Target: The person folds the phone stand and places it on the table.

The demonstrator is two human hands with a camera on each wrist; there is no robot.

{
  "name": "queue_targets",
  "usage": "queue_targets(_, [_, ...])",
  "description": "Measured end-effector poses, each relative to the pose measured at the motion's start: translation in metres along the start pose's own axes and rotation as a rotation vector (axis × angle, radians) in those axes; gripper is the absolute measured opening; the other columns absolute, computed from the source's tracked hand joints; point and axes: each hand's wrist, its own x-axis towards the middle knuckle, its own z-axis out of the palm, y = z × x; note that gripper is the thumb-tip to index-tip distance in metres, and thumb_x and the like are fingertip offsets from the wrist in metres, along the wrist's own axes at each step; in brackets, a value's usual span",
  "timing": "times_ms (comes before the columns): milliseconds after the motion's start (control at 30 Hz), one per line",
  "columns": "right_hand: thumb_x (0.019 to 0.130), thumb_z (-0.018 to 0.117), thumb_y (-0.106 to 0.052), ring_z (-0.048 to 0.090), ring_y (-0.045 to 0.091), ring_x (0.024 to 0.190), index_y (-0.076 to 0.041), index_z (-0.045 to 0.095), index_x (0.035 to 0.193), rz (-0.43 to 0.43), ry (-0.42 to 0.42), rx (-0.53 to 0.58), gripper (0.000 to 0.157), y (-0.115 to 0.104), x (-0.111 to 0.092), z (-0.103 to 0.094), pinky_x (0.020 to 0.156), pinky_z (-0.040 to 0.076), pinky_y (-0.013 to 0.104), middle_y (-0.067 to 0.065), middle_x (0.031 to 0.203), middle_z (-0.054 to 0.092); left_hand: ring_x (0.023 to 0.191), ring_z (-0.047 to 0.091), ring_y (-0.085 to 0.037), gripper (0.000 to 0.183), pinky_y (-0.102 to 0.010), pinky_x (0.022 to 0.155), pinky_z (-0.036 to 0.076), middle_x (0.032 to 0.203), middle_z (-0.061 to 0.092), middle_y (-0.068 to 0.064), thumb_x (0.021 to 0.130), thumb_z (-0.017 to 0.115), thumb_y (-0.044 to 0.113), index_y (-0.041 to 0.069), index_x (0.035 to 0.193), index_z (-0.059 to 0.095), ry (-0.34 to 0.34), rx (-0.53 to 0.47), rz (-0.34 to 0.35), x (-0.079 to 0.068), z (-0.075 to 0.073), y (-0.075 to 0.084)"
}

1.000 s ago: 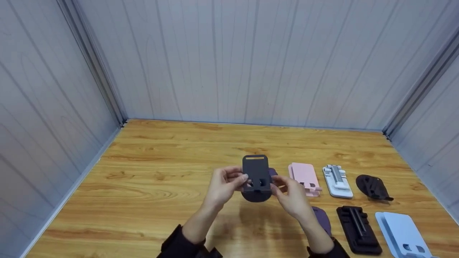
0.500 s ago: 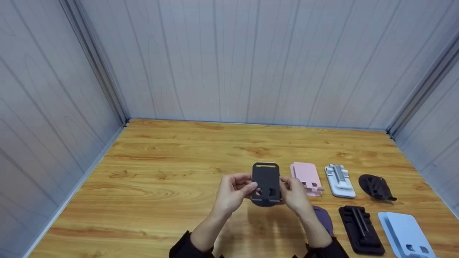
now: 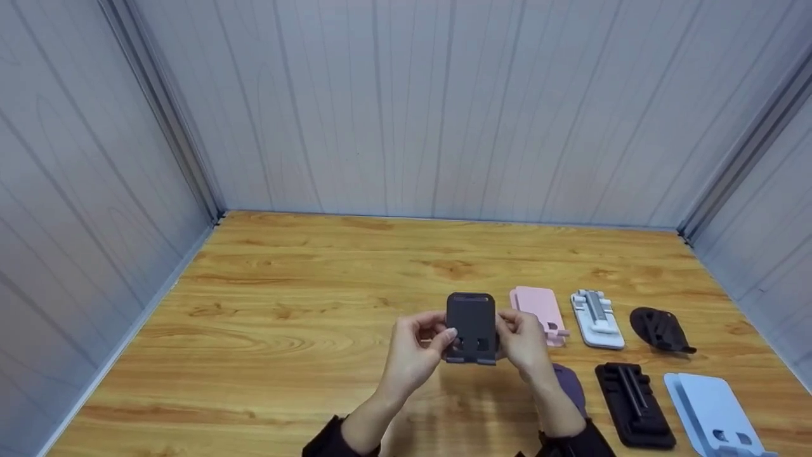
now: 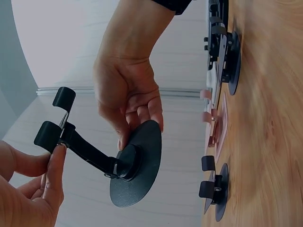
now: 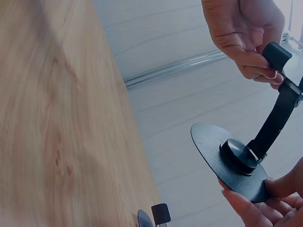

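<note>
Both hands hold a dark phone stand [image 3: 470, 324] up above the table. My left hand [image 3: 415, 349] pinches its plate near the lower lip, thumb on the front. My right hand [image 3: 523, 339] grips the edge of the round base [image 4: 142, 165], which the plate hides in the head view. A hinged arm [image 5: 274, 123] joins base and plate, swung out at an angle from the base. In the left wrist view the two lip hooks [image 4: 47, 136] show beside the left hand's fingers.
On the right of the wooden table [image 3: 285, 355] lie a pink stand [image 3: 538, 308], a white stand [image 3: 597, 320], a black round-based stand [image 3: 660, 330], a black rectangular stand [image 3: 634, 406] and a light blue stand [image 3: 713, 406]. A purple stand [image 3: 571, 387] is partly behind the right forearm.
The held stand has shifted a little right and nearer. Its plate has tilted, and the round base that showed below it is now hidden. The right hand has closed onto the base's edge.
</note>
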Motion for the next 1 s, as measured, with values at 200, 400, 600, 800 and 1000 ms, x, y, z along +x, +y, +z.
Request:
queue_targets(200, [0.09,0.047,-0.002,0.056,0.017,0.044,0.011,0.061,0.093,0.054,0.0,0.064,0.019,-0.001,0.0,-0.001,0.038,0.047,0.026,0.01,0.059,0.06,0.059,0.057,-0.016,0.018,-0.026,0.052,0.052,0.066,0.06,-0.01,0.076,0.059,-0.012,-0.004,0.091,0.066,-0.008,0.02,0.04,-0.002,0.002,0.0])
queue_targets(400, [0.091,0.047,-0.003,0.056,0.016,0.044,0.008,0.062,0.087,0.133,-0.015,0.127,0.019,0.001,0.003,-0.002,0.037,0.045,0.024,0.009,0.057,0.059,0.06,0.056,-0.014,0.02,-0.022,0.05,0.05,0.066,0.058,-0.009,0.076,0.059,-0.013,-0.003,0.091,0.067,-0.02,0.068,0.036,-0.004,0.005,-0.001])
queue_targets(600, [0.091,0.046,-0.004,0.052,0.014,0.044,0.007,0.062,0.084,0.177,-0.031,0.155,0.021,0.004,0.005,-0.003,0.036,0.043,0.022,0.007,0.055,0.056,0.058,0.053,-0.014,0.019,-0.021,0.05,0.05,0.065,0.059,-0.01,0.074,0.059,-0.015,-0.003,0.085,0.068,-0.017,0.087,-0.006,-0.003,0.006,-0.008])
queue_targets(800, [0.091,0.044,-0.002,0.048,0.012,0.042,0.007,0.062,0.079,0.197,-0.038,0.184,0.023,0.009,0.006,-0.001,0.036,0.041,0.021,0.005,0.053,0.052,0.056,0.05,-0.009,0.016,-0.017,0.046,0.044,0.062,0.057,-0.005,0.074,0.061,-0.013,-0.001,0.081,0.069,-0.01,0.11,-0.042,0.001,0.005,-0.014])
queue_targets(1000, [0.091,0.043,-0.002,0.055,0.014,0.047,0.004,0.062,0.08,0.205,-0.049,0.217,0.023,0.009,0.006,-0.001,0.042,0.047,0.024,0.005,0.056,0.056,0.057,0.049,-0.007,0.014,-0.016,0.046,0.042,0.064,0.058,-0.003,0.074,0.061,-0.011,0.0,0.076,0.068,-0.018,0.111,-0.045,0.001,0.007,-0.013])
